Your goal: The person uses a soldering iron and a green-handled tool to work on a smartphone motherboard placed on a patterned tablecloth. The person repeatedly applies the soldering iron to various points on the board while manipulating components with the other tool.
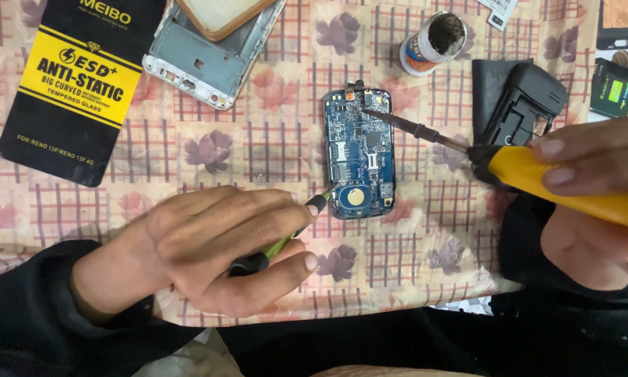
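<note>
A small blue circuit board [358,153] lies flat in the middle of a flowered tablecloth [272,146]. My right hand [593,202] grips a yellow-handled soldering iron [537,174]; its dark tip touches the board's upper end. My left hand [216,248] holds a thin green and black tool [279,244], whose black tip rests against the board's lower left edge.
A black and yellow flat package [76,84] lies at the far left. A grey phone frame [206,59] sits at the top, a small open jar of dark paste [436,42] right of it. A black phone housing [520,105] and a small battery [616,87] are at the right.
</note>
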